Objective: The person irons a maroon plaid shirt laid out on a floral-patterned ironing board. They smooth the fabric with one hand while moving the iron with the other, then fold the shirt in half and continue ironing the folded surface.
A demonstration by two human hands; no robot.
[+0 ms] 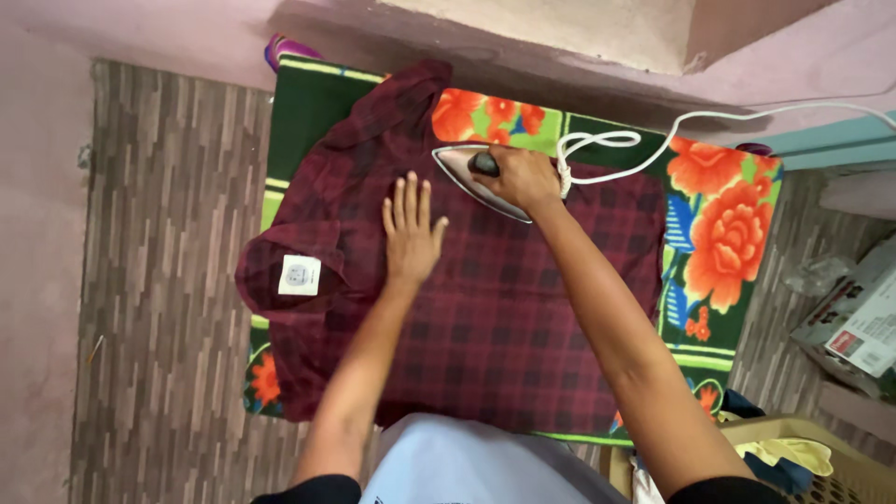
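A dark red checked shirt lies spread flat on a green blanket with orange flowers. My left hand rests flat on the shirt with its fingers spread, holding nothing. My right hand grips the black handle of a silver clothes iron, which sits on the shirt's upper part, nose pointing left. A white cord runs from the iron off to the right. A white label shows at the shirt's collar on the left.
The blanket lies on a floor mat with a grey and brown wood pattern. A cardboard box sits at the right edge. A yellowish laundry basket with clothes stands at the bottom right. A pink wall runs along the top.
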